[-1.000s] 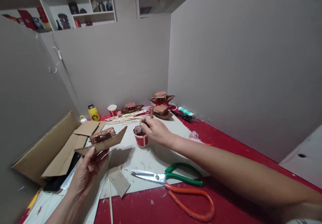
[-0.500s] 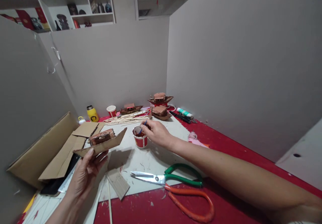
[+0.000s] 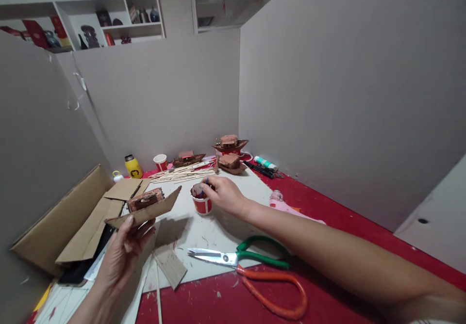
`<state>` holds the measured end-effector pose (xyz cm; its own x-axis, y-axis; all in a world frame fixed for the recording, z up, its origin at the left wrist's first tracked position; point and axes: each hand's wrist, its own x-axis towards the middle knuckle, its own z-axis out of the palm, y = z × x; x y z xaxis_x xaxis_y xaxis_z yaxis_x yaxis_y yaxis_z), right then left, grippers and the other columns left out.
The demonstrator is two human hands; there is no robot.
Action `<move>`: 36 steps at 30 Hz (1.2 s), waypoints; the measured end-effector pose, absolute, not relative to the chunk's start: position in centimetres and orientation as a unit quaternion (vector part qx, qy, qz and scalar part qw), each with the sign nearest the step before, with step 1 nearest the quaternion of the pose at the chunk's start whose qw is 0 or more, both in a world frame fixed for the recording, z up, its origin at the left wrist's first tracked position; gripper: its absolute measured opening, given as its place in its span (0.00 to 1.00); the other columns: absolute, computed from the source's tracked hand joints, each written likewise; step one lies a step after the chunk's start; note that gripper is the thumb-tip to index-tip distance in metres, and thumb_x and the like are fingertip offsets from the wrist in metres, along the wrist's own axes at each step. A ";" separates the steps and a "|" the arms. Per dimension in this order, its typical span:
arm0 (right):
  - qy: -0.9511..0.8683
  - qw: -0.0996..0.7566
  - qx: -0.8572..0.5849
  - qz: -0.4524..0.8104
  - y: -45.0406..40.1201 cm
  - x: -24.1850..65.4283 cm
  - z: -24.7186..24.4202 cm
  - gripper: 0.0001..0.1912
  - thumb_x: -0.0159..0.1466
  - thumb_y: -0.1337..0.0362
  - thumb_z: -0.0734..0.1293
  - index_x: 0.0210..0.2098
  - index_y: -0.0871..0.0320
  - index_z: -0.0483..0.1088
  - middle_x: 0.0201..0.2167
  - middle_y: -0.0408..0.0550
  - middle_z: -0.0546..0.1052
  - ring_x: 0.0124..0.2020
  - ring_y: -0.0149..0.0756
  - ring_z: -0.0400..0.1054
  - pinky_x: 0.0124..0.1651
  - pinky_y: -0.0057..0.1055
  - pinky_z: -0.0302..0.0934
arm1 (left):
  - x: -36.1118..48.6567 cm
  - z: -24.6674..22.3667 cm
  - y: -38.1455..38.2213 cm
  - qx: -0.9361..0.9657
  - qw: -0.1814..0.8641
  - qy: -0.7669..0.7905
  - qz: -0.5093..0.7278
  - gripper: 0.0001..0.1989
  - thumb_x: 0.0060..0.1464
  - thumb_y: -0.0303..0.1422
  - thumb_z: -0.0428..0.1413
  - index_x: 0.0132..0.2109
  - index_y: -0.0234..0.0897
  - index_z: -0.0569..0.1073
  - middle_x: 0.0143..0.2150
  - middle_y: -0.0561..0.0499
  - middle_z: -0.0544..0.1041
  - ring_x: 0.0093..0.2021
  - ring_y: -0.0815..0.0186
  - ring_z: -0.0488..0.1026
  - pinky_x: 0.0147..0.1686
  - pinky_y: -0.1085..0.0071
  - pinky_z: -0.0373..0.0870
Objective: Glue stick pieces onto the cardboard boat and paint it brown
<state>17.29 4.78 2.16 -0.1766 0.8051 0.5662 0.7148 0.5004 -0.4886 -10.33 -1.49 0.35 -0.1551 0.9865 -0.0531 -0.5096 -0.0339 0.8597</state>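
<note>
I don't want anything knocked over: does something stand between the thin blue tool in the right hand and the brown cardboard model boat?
Only the red-and-white paper cup: the thin blue tool reaches inside its rim. Beyond that, nothing visible blocks the brown cardboard model boat in the left hand.

Holds left hand [image 3: 125, 246] palm up with curled fingers [image 3: 145, 235] — pinches with right hand [image 3: 226, 196], on outstretched right arm [image 3: 313, 239].
</note>
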 end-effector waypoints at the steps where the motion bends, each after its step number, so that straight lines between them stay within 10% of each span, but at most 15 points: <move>1: -0.763 0.415 -0.494 0.049 4.6 17.4 2.2 0.12 0.68 0.65 0.62 0.31 0.57 0.74 0.31 0.47 0.80 0.32 0.36 0.71 0.36 0.29 0.58 | -10.3 0.4 -1.5 0.302 0.574 0.393 0.652 0.15 0.53 0.30 0.63 0.49 0.37 0.78 0.47 0.41 0.84 0.43 0.53 0.82 0.40 0.63 0.82; 36: -0.748 0.529 -0.400 -0.002 0.1 19.9 -0.3 0.08 0.68 0.67 0.62 0.42 0.56 0.74 0.37 0.51 0.80 0.39 0.39 0.76 0.41 0.35 0.69 | -10.0 0.2 -1.8 0.314 0.578 0.404 0.636 0.18 0.52 0.34 0.65 0.49 0.33 0.78 0.43 0.40 0.84 0.41 0.54 0.83 0.41 0.63 0.82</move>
<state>19.93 0.09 -0.26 -0.1202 0.5965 0.7936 0.6005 0.6803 -0.4203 -9.98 -1.84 0.17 -0.1354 0.9885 -0.0674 -0.4816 -0.0062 0.8764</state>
